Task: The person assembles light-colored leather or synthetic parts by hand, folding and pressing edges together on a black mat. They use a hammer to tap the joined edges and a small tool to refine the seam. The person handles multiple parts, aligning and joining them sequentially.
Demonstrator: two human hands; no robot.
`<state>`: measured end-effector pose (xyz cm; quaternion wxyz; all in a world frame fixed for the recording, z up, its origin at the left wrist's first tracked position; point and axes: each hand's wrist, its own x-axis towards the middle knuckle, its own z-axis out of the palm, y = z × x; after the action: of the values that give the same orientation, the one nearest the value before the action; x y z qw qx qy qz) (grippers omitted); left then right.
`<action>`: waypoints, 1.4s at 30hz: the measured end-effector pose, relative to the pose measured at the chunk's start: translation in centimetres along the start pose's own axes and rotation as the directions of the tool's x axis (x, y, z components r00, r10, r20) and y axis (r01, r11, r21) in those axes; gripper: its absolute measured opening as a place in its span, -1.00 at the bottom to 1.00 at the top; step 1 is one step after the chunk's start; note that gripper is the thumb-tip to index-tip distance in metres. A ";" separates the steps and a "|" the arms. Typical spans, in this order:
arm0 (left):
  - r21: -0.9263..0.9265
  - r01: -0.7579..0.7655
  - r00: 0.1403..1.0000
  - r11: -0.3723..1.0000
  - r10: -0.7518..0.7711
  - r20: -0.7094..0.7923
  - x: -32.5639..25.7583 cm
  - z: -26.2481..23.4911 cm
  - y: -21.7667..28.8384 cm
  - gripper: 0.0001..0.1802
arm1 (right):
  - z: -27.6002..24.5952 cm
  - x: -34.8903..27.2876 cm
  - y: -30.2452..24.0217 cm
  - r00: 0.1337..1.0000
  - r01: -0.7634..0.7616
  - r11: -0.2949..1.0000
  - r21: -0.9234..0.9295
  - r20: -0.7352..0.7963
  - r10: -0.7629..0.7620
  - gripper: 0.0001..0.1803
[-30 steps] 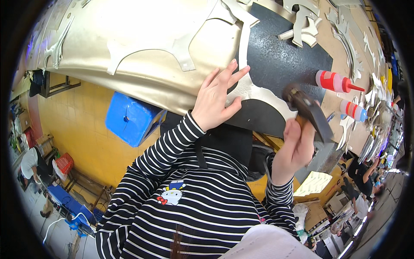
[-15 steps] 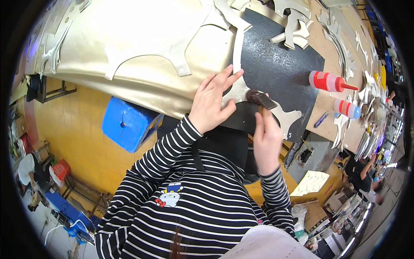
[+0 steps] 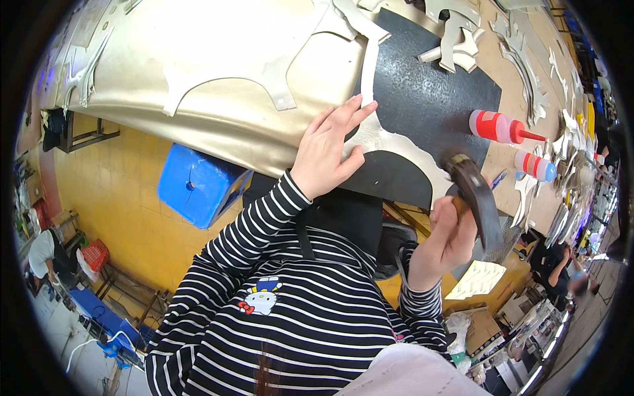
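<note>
My left hand [image 3: 327,153] lies with spread fingers on a narrow, branching cream-white cut piece [image 3: 395,142], near where its upper strip meets the curved lower part. Beneath that piece is a flat black board [image 3: 432,92]. In my right hand [image 3: 442,243] is a hammer [image 3: 482,204], its dark curved head above the board's right edge and its handle mostly hidden by my fingers. The hammer's upper end is slightly blurred and overlaps the right tip of the white piece.
A red-labelled squeeze bottle [image 3: 495,126] and a smaller blue-capped bottle [image 3: 536,165] lie right of the board. Scrap-like white pieces [image 3: 456,46] sit at its top. Gold sheet material [image 3: 231,132] covers the left worktop. A blue stool [image 3: 195,188] stands below.
My right hand has moved right and down with the hammer, away from the middle of the white piece. The left hand stays almost in place.
</note>
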<state>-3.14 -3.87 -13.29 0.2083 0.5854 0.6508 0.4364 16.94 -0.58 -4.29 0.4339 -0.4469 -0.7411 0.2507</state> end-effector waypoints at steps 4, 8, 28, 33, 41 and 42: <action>0.002 -0.007 1.000 1.000 0.007 -0.011 0.1 0.0 0.0 -0.17 | 1.7 -0.2 0.8 0.820 0.091 0.911 -0.403 0.549 0.161 -0.37; -0.007 -0.014 1.000 1.000 0.014 -0.008 0.0 0.0 0.0 -0.19 | 0.3 0.4 0.0 0.932 -0.013 0.975 -0.222 0.349 0.093 -0.54; -0.024 -0.013 1.000 1.000 0.013 -0.015 0.2 -0.1 0.1 -0.23 | 1.0 2.6 -0.2 0.937 0.106 0.960 -0.261 0.349 -0.009 -0.54; -0.021 0.030 1.000 0.999 -0.030 0.008 0.0 0.0 0.1 -0.25 | 2.3 2.8 -0.3 0.930 0.181 0.944 -0.277 0.362 -0.072 -0.47; -0.003 0.003 1.000 1.000 -0.003 0.003 0.1 0.0 0.1 -0.24 | 2.1 2.0 0.5 0.998 -0.033 0.999 0.037 0.052 0.031 -0.55; -0.017 0.012 1.000 1.000 -0.012 0.002 0.2 0.0 0.1 -0.24 | 2.3 2.0 0.5 0.968 0.047 0.989 -0.139 0.250 -0.011 -0.50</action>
<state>-3.15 -3.74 -13.17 0.2165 0.5801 0.6502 0.4404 14.70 1.48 -5.02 0.3081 -0.4311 -0.8121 0.2442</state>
